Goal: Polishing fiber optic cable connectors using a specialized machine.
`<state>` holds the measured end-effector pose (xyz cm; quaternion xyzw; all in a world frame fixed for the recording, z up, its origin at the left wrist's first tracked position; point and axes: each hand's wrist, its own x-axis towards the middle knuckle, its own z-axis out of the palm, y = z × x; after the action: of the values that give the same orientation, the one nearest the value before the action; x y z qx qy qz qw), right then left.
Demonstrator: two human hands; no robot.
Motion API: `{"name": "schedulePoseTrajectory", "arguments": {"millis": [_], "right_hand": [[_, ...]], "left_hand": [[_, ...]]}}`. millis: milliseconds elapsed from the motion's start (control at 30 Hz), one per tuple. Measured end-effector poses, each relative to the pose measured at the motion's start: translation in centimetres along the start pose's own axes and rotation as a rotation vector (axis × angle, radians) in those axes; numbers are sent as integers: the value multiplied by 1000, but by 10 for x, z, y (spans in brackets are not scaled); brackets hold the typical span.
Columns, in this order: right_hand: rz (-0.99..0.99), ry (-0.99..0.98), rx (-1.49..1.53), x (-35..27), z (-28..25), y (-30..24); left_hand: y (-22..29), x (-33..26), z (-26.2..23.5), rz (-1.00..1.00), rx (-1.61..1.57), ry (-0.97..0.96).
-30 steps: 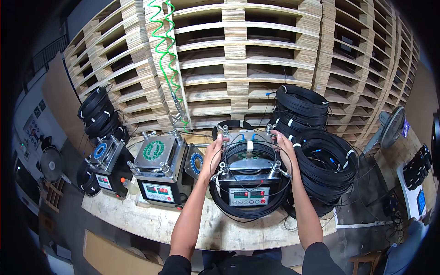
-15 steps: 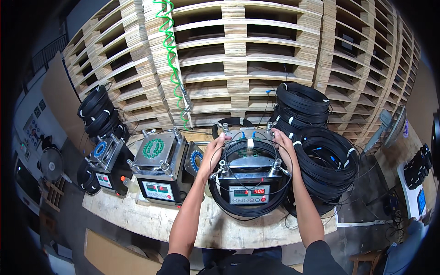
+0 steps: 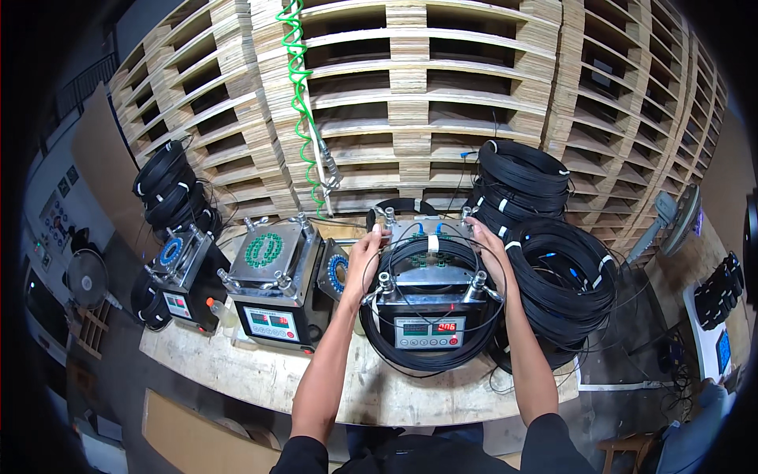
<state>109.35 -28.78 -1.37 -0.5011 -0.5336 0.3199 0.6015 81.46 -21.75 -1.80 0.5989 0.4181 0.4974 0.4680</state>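
Note:
In front of me stands a bench polishing machine (image 3: 466,313) with a steel top, corner posts and a lit red display. A coil of black cable (image 3: 426,365) hangs round it, tied with white tape, and two blue-tipped connectors (image 3: 438,228) sit at the top plate. My left hand (image 3: 366,262) is closed at the far left corner clamp (image 3: 389,215). At the far right corner clamp (image 3: 467,213), my right hand (image 3: 490,246) is likewise curled, thumb and fingers around it. Part of the fingers on both hands is hidden behind the machine's corners.
Two similar machines, one with a green ring of connectors (image 3: 264,250), stand to the left beside a small orange-capped bottle (image 3: 220,310). Black cable coils (image 3: 557,288) are piled at right and more (image 3: 167,186) at far left. Wooden pallets (image 3: 474,87) and a green coiled hose (image 3: 297,71) are behind.
Both hands keep to the same two corners with barely any movement. The hose's metal end has swung slightly to the right, and the view has shifted a little. The displays have changed.

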Motion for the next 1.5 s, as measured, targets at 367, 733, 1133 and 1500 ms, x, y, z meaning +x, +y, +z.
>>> {"name": "schedulePoseTrajectory", "arguments": {"millis": [367,733,1133,1500], "right_hand": [[-14,57,-105,-3,-3,4],[75,-41,27,-2,-8,8],[111,-102,-10,-5,-6,-3],[91,-58,64,-2,-2,2]], "left_hand": [[10,0,-1,-135,80,-45],[4,2,4,-7,76,-98],[3,0,-2,-65,84,-121],[2,0,1,7,26,-57]]}}
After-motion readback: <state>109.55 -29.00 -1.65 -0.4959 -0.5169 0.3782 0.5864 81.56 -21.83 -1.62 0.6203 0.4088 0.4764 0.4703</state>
